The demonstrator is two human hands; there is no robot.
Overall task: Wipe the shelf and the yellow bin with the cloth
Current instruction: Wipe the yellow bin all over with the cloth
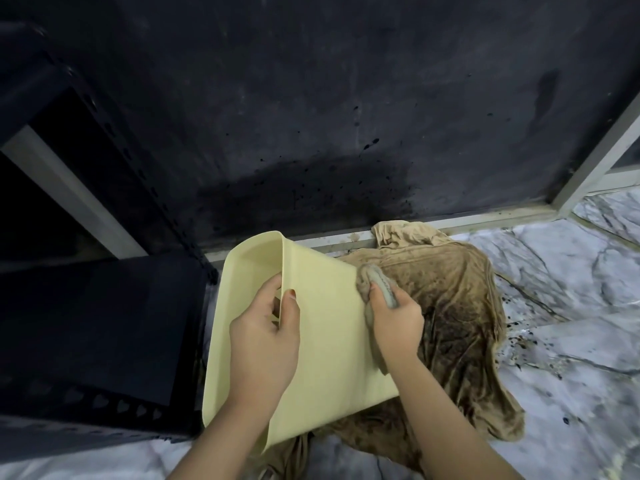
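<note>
L hand [265,336]: fingers gripping yellow bin [322,344] rim, bin tilted
R hand [398,315]: fingers clutching grey cloth [375,284], pressed on bin's outer side
floor [571,306]: stained brown fabric [453,306] under bin

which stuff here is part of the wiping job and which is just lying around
In use: yellow bin, gripped at the rim by the left hand; grey cloth in the right hand; dark shelf.
Lying about: stained brown fabric on the floor.

Left hand [265,327] grips yellow bin [325,327]; right hand [398,318] presses cloth [375,282] against it.
</note>
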